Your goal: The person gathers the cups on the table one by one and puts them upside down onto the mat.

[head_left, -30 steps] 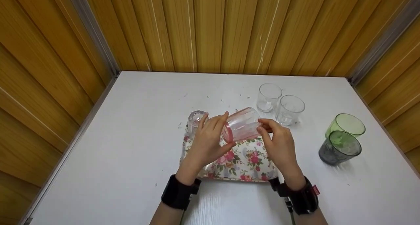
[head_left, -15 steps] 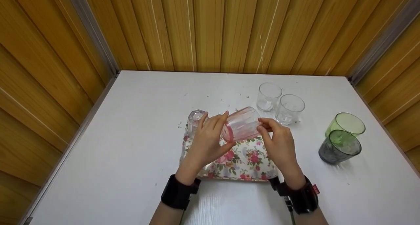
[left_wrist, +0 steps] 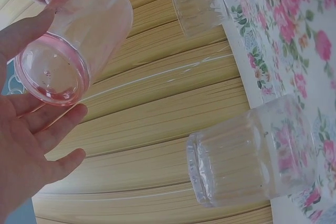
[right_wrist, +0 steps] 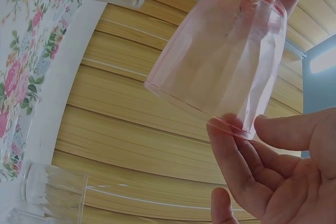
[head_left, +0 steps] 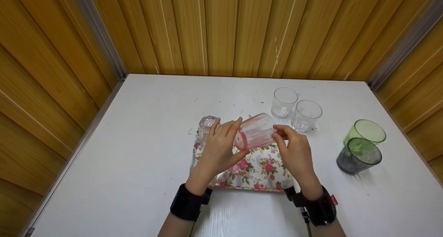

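Both hands hold a pink-tinted glass [head_left: 258, 131] tilted on its side above a floral tray [head_left: 256, 178]. My left hand [head_left: 219, 145] grips it round the base, thumb on one side and fingers on the other, as the left wrist view shows. At the other end, my right hand [head_left: 294, 147] pinches the rim between thumb and fingers; the right wrist view shows this pinch on the pink glass [right_wrist: 220, 61]. A clear glass [left_wrist: 247, 156] stands upside down on the tray's far left corner, partly hidden behind my left hand in the head view.
Beyond the tray, two clear glasses, one farther back [head_left: 283, 102] and one nearer [head_left: 306, 116], stand upright. A green glass [head_left: 367, 129] and a dark grey glass [head_left: 358, 155] stand at the right. Wood-look panels [head_left: 221, 33] wall the white table [head_left: 145, 126].
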The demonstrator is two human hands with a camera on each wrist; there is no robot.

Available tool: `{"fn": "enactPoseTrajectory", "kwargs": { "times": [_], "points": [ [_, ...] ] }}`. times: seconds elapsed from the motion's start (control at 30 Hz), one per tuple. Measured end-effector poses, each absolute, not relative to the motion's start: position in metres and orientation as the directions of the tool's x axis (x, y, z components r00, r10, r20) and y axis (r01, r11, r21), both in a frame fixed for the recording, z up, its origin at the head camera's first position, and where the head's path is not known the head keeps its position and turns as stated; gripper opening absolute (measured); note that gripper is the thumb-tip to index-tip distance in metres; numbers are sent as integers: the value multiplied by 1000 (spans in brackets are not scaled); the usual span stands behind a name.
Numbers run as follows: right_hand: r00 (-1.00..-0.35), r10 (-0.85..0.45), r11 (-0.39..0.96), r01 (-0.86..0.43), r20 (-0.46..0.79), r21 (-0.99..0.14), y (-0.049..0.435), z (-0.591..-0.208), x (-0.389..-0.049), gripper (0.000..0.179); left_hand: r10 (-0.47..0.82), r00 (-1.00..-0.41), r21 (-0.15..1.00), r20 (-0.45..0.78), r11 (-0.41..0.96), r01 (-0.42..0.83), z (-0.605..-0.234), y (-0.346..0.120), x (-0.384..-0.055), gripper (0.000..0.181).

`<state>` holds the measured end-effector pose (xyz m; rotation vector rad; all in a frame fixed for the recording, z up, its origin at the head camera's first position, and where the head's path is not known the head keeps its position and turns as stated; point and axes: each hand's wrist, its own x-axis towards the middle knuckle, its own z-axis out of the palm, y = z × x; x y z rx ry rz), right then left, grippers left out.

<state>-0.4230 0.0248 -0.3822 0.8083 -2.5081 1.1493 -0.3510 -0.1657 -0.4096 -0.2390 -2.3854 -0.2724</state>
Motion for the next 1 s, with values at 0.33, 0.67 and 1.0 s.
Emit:
{"fn": "enactPoseTrajectory", "kwargs": {
  "times": [0.33, 0.67, 1.0],
  "points": [
    [-810, -380, 546, -586, 447, -599, 25, -383, -423, 24, 91, -733, 127, 674, 963, 236, -408, -165, -349, 84],
    [-814, -381, 548, -581, 439, -601, 25, -382, -423, 24, 87, -729, 145, 679, 958, 249, -408, -164, -349, 83],
    [-813, -381, 555, -582, 440, -595, 26, -382, -422, 24, 95, -726, 133, 682, 959, 250, -406, -163, -348, 83]
  ]
}}
